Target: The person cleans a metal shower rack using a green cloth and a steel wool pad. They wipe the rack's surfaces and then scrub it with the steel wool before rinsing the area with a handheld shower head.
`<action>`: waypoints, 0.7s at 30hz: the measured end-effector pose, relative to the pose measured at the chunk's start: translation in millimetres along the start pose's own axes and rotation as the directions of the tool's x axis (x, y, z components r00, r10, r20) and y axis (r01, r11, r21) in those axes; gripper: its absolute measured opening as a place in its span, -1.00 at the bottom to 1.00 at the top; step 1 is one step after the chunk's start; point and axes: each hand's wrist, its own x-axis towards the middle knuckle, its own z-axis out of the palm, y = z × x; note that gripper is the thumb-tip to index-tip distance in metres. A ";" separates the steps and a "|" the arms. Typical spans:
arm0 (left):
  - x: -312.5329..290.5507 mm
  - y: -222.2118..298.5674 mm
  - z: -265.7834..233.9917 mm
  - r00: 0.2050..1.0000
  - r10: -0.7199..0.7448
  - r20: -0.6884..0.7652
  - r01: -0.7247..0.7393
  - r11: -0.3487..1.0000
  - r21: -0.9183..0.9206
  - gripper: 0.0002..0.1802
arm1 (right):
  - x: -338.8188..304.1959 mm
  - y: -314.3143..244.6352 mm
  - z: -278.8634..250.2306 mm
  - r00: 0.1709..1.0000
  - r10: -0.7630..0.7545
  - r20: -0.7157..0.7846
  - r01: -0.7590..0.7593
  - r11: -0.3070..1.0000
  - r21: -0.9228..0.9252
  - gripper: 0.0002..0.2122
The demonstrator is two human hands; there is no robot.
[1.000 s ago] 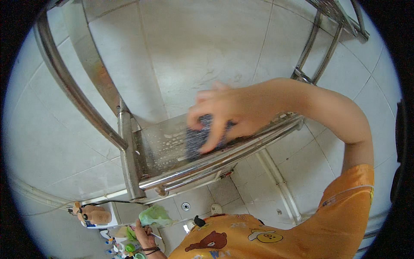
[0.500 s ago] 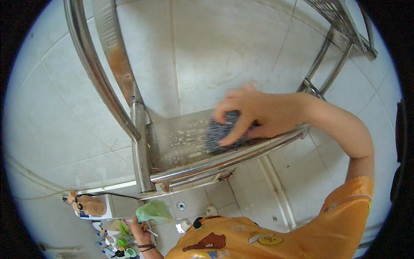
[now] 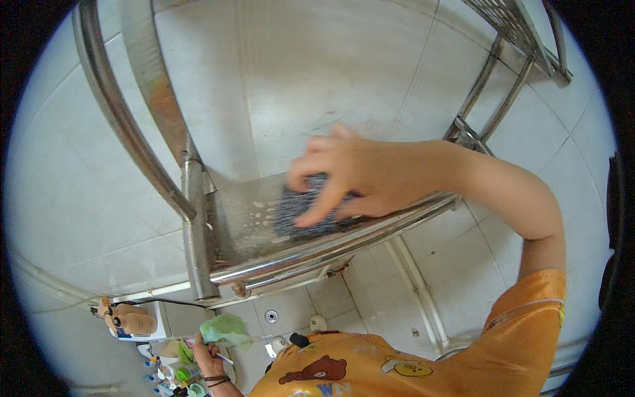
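My right hand (image 3: 360, 175) grips a dark blue scouring pad (image 3: 307, 208) flecked with white. It presses the pad onto the flat grey metal panel (image 3: 228, 231) of a stainless-steel tube rack (image 3: 195, 228). Pale suds or drops dot the panel left of the pad. Fingers and pad are partly smeared by motion. Low at the left, my left hand (image 3: 208, 357) has its fingers closed at a thin, crumpled pale green thing (image 3: 225, 329), a bag or a cloth. A small white stick-like piece (image 3: 227, 359) shows beside that hand.
Brownish stains mark the rack's upright strip (image 3: 162, 99). Another metal frame with slats (image 3: 509, 30) stands at the upper right. Pump bottles (image 3: 135, 321) stand at the lower left, above several small bottles and tubs (image 3: 175, 377). White pipes (image 3: 420, 291) and a floor drain (image 3: 271, 317) lie below.
My right hand has slid the scouring pad left along the panel, covering more of the suds. The view has shifted slightly. The pale green thing by my left hand has changed shape.
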 end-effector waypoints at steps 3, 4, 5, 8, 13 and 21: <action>-20.1 3.7 24.7 0.997 0.035 -0.074 -0.037 0.999 -0.018 -0.85 | 13.7 2.4 6.5 0.994 -0.081 -0.072 0.082 0.997 0.014 -0.75; -8.4 -0.5 10.2 0.998 0.056 -0.006 -0.057 0.998 -0.035 -0.87 | 6.5 3.2 3.9 0.997 -0.065 -0.044 0.065 0.998 0.000 -0.74; -4.6 -3.2 8.1 0.999 0.044 -0.012 -0.044 0.997 -0.056 -0.87 | -6.5 8.0 -1.4 1.000 -0.029 -0.008 0.029 1.000 0.006 -0.74; -7.2 0.1 18.7 0.996 0.038 -0.084 -0.041 0.998 -0.037 -0.85 | -43.0 22.0 -11.5 0.990 0.105 0.094 -0.110 0.993 0.044 -0.73; 18.3 -1.0 11.5 0.997 -0.009 -0.080 0.005 0.998 -0.055 -0.86 | -21.6 18.1 -8.7 0.992 0.116 0.054 -0.122 0.987 0.106 -0.74; 42.5 22.6 33.4 0.997 -0.060 -0.038 0.061 0.998 0.005 -0.84 | 1.3 12.3 -3.5 0.991 0.133 -0.023 -0.129 0.981 0.145 -0.76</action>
